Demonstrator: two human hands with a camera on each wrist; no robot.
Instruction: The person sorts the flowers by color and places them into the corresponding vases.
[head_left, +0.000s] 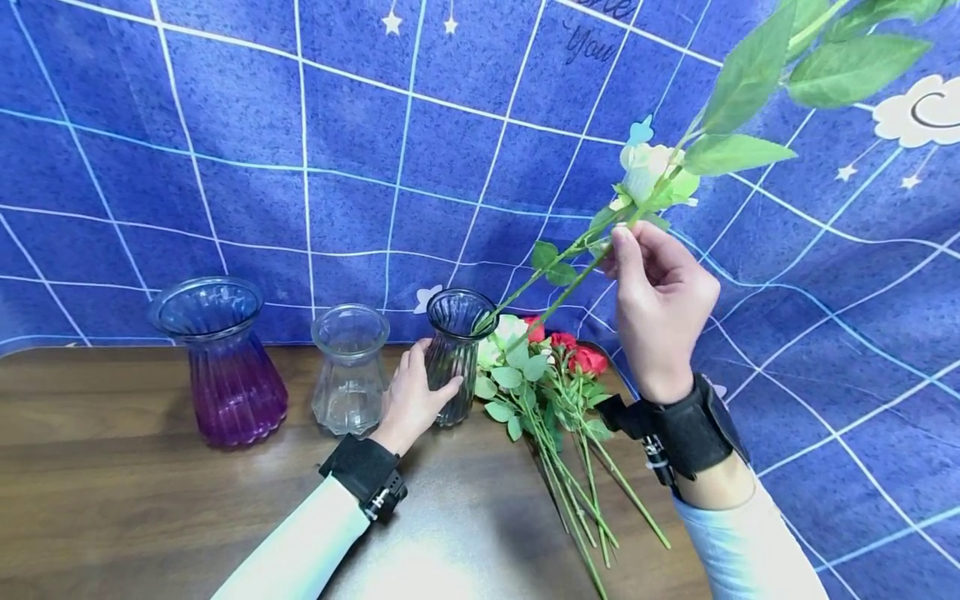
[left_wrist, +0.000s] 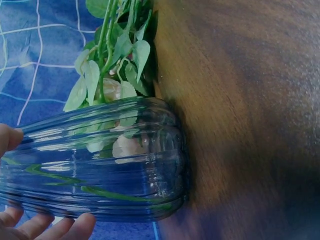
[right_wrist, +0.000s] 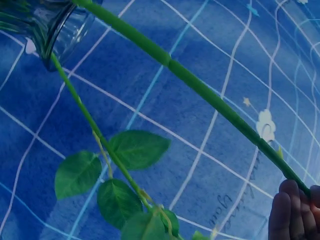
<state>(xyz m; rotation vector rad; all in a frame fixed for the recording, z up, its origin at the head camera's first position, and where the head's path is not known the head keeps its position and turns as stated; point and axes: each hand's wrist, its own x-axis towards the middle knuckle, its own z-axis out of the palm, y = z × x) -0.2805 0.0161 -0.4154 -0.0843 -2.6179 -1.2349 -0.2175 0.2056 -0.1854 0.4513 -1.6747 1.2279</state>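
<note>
My left hand (head_left: 416, 396) grips the grey ribbed glass vase (head_left: 456, 367), which stands upright on the wooden table. In the left wrist view, thumb and fingers lie on opposite sides of the glass, and a thin green stem (left_wrist: 107, 192) shows inside. That stem belongs to a whitish flower (head_left: 648, 171) leaning out to the right. Up at the right, my right hand (head_left: 667, 300) pinches a thicker green flower stem (right_wrist: 215, 102) between thumb and fingers. Large leaves (head_left: 750, 83) spread above it; its top runs out of view. Its lower end hangs right of the vase's rim.
Left of the grey vase stand a clear glass vase (head_left: 349, 383) and a blue-purple vase (head_left: 232, 375). Red roses (head_left: 587, 360) and white flowers (head_left: 510, 329) lie at right, stems toward the front. A blue patterned cloth (head_left: 360, 167) hangs behind the table (head_left: 97, 500).
</note>
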